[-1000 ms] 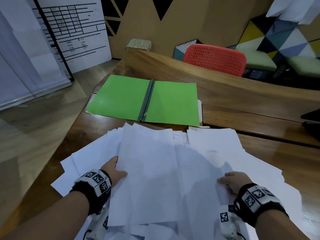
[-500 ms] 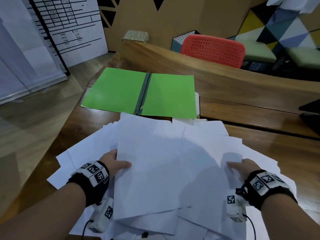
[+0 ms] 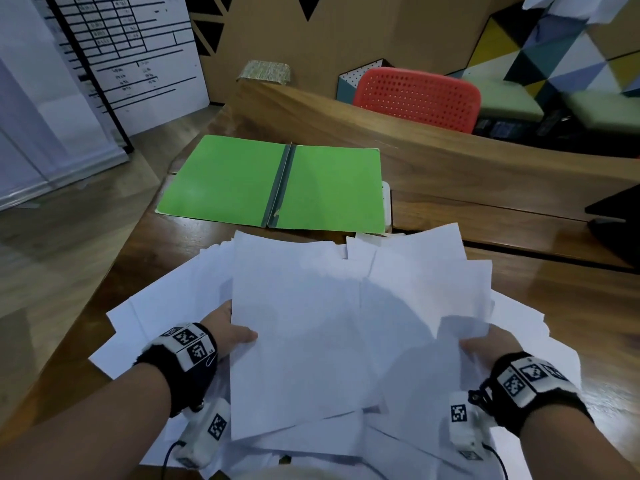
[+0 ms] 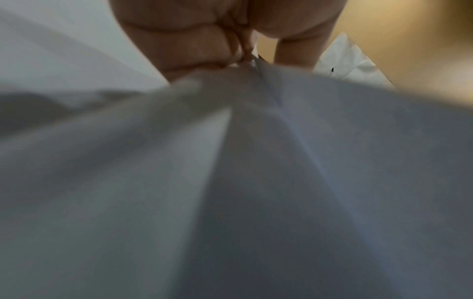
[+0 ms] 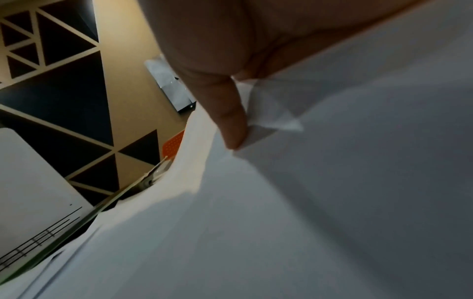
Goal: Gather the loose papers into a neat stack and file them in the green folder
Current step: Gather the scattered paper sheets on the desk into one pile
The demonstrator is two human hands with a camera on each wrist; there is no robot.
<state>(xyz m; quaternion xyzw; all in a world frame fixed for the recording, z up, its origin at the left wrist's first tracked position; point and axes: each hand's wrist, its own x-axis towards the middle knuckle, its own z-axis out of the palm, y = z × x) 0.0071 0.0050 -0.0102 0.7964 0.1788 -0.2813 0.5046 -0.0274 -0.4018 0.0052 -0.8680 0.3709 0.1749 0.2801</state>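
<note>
Nearest the camera, a loose pile of white papers (image 3: 304,341) is spread fanwise over the near part of the wooden table (image 3: 554,306), sheets overlapping at differing angles, some edges overhanging the table's near and left sides. The upper sheets are gripped from both sides. The left hand (image 3: 227,332) is seen at the left edge of the top sheets, thumb laid on top and fingers hidden beneath; in the left wrist view the left hand (image 4: 204,40) is closed on a gathered paper edge, the papers (image 4: 230,182) filling most of that blurred frame. The right hand (image 3: 485,348) is placed at the right edge of the pile, partly covered by a raised sheet; in the right wrist view the right hand (image 5: 225,70) is shown with the thumb pressed onto a creased corner of the papers (image 5: 307,202), so a pinch on the sheets is recorded. Black wristbands with printed markers are worn on both wrists.

Just beyond the pile, the green folder (image 3: 273,188) is laid open and flat on the table, spine running away from the viewer, both covers bare; its near edge lies just beside the far edge of the papers.

Farther back, a raised wooden ledge (image 3: 381,133) is noted, with a red perforated chair (image 3: 415,95) behind it. A whiteboard with ruled lines (image 3: 131,53) stands at far left.
</note>
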